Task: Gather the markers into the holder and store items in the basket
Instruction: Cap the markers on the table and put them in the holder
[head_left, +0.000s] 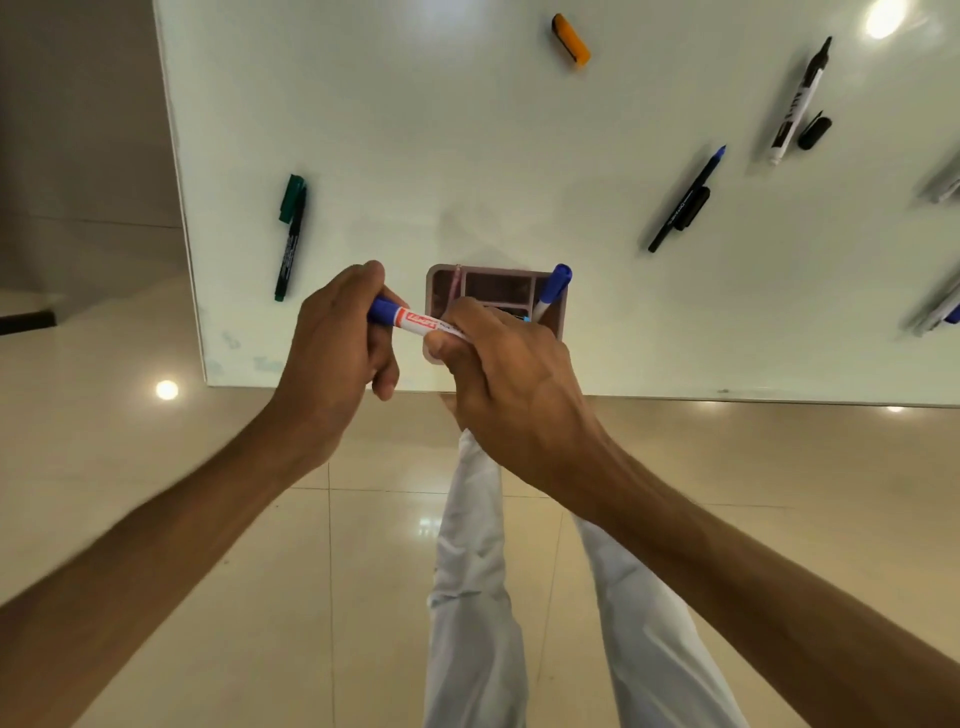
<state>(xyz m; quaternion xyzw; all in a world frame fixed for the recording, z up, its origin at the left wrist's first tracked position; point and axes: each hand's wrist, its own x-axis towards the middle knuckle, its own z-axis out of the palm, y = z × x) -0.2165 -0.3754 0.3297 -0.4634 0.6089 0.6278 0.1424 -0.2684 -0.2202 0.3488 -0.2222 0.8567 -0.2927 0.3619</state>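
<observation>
Your left hand (332, 343) grips the cap end and your right hand (498, 364) pinches the barrel of the marker (415, 318), just over the holder (556, 322). It looks light, stiff and slick, so hold mid-barrel.

Two hands are being seen, the left hand (332, 332) and the right hand (511, 384); one blue-capped marker (415, 318) is being held between them; one pink holder (557, 306) is being counted on the bench (467, 156), with one blue-capped marker (553, 288) being kept upright in it; three more markers are being counted lying loose on the bench: one green marker (291, 236), one blue-tipped marker (685, 200) and one black-and-white marker (800, 101); one loose black cap (814, 133) is being counted beside the last; one orange object (570, 40) is being counted at the far side; further blurred items at the right edge cannot be counted.
</observation>
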